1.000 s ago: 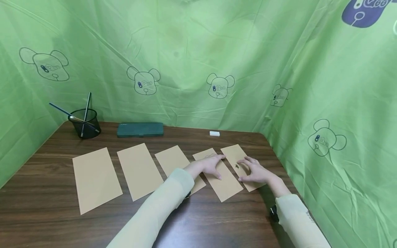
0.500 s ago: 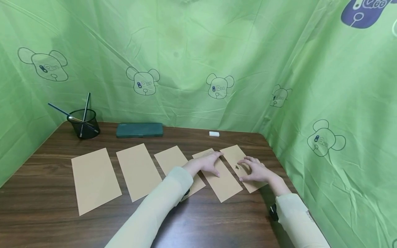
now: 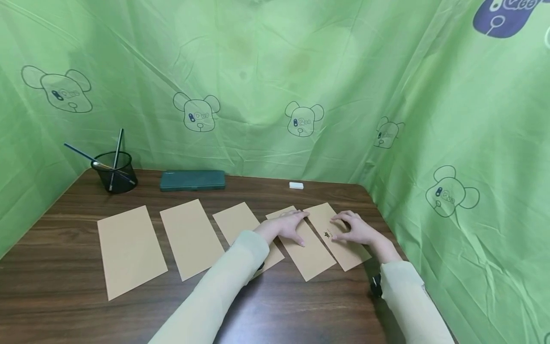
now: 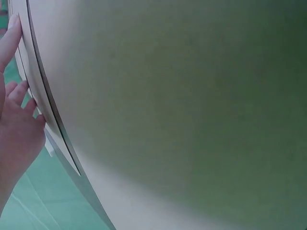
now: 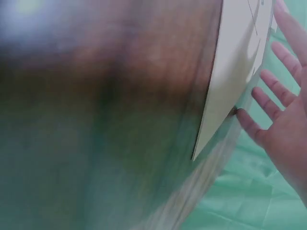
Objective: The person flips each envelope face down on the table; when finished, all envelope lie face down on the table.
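Several flat tan paper pieces lie in a row across the table in the head view. My left hand (image 3: 290, 226) rests over the upper part of the second-from-right tan paper (image 3: 312, 253), thumb and fingers spread apart. At the far right lies a narrow tan paper (image 3: 320, 212) with a small black mark (image 3: 327, 235) on it. My right hand (image 3: 357, 230) reaches over its right edge, thumb near the mark. In the right wrist view the fingers of the right hand (image 5: 288, 124) are spread and slightly bent. Contact with the paper is hard to tell.
Three wider tan papers (image 3: 132, 253) lie to the left, the third partly under the left sleeve. Along the back stand a black mesh pen cup (image 3: 114, 174), a dark green case (image 3: 192, 180) and a white eraser-like block (image 3: 296, 185). Green curtains (image 3: 249, 71) enclose the table.
The rightmost paper has turned slightly, its top edge shifting left and down a little. My right hand has lifted and moved slightly farther from me. My left hand has stayed nearly in place.
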